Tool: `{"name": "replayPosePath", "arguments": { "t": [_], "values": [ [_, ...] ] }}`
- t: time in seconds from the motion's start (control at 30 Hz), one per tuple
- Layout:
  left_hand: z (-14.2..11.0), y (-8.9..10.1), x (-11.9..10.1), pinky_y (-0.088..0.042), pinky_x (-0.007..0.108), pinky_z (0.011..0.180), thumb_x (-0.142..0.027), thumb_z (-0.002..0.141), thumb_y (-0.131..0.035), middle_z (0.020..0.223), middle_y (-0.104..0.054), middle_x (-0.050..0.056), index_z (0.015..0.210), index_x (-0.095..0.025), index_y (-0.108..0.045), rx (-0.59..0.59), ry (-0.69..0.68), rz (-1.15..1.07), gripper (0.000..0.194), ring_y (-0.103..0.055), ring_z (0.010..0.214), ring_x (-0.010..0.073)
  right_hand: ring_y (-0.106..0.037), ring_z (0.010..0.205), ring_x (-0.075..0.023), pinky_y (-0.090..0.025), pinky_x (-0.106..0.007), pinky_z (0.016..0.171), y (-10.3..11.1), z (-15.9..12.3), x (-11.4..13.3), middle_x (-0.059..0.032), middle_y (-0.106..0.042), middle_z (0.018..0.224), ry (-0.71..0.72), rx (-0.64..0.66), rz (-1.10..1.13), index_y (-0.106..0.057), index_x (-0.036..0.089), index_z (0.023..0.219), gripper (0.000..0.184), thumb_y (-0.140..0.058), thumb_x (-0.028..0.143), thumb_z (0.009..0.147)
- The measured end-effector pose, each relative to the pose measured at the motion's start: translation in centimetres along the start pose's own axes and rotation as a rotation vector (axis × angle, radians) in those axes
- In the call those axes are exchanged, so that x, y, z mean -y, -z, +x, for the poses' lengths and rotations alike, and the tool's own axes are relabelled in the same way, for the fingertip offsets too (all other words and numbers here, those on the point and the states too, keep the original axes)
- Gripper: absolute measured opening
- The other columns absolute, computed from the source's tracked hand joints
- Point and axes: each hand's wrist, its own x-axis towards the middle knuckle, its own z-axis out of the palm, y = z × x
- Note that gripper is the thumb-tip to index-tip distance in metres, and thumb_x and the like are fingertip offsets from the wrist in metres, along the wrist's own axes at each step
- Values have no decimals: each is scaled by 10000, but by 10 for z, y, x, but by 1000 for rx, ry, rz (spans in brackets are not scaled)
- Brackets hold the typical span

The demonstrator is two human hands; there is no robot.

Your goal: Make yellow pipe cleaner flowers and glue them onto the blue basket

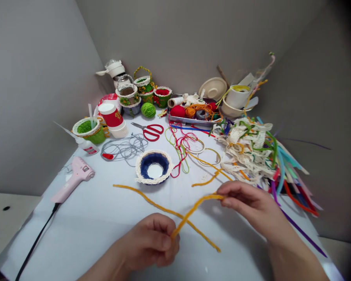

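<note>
- At the back left, you have a white-lidded flask (pixel 116 70) behind small baskets (pixel 129 100).
- You see a bright green yarn ball (pixel 148 110) beside the baskets.
- Grey string (pixel 125 149) lies loosely tangled in front of your stacked paper cups (pixel 119 130).

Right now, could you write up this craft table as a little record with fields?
left hand: pinching a fuzzy yellow strand
right hand: gripping that same strand farther along
beneath: second yellow strand, on the tabletop
centre: navy basket with white lace rim
beyond basket: red-handled scissors
left side: pink glue gun, black cord
back: metal tray holding yarn balls
</note>
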Motion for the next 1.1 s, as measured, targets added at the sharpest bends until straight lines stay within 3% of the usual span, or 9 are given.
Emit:
{"name": "replayPosePath", "arguments": {
  "t": [0.07,0.17,0.43,0.6,0.7,0.83,1.1],
  "values": [
    [2,-3,-1,-201,208,396,-295,634,-776,456,-491,-16,587,-132,-563,0,-23,-26,273,-392,390,61,-631,666,-135,-517,-229,585,-3,3,-5,-19,-677,810,-94,-42,234,-669,222,865,191,-772,306,727],
    [4,-7,-4,-172,207,401,-296,667,-744,434,-445,-33,586,-119,-577,-10,-35,-28,257,-326,372,42,-590,607,-118,-494,-237,549,-11,7,-4,-2,-642,768,-117,-104,506,-641,217,789,265,-822,350,649],
    [10,-7,6,-177,210,397,-297,608,-779,465,-511,-16,567,-134,-529,-89,69,40,302,-375,372,45,-419,503,-74,-399,-230,507,-26,12,-1,30,-519,675,-176,-151,825,-576,202,727,300,-767,432,709],
    [10,-3,20,-188,192,367,-348,562,-847,476,-557,-16,639,-143,-523,-48,137,127,391,-427,369,44,-462,603,-105,-385,-234,557,-33,10,3,4,-556,767,-199,-124,850,-550,206,735,239,-683,390,809],
    [8,0,23,-215,176,363,-400,565,-854,478,-546,-41,679,-155,-513,-17,81,183,435,-430,369,37,-417,585,-106,-355,-226,545,-38,10,9,17,-493,679,-168,-147,899,-530,204,724,223,-632,354,853],
    [5,-3,23,-277,157,388,-441,583,-840,491,-525,-56,650,-147,-533,-40,35,295,430,-405,383,20,-365,572,-103,-346,-215,534,-43,11,16,22,-441,646,-138,-213,964,-510,194,690,235,-638,316,844],
    [4,-7,21,-266,166,380,-483,573,-832,486,-512,-52,628,-158,-529,-41,3,326,447,-402,372,27,-359,551,-103,-361,-220,514,-40,12,23,32,-410,646,-105,-280,906,-472,207,687,262,-662,332,818]
  ]
}}
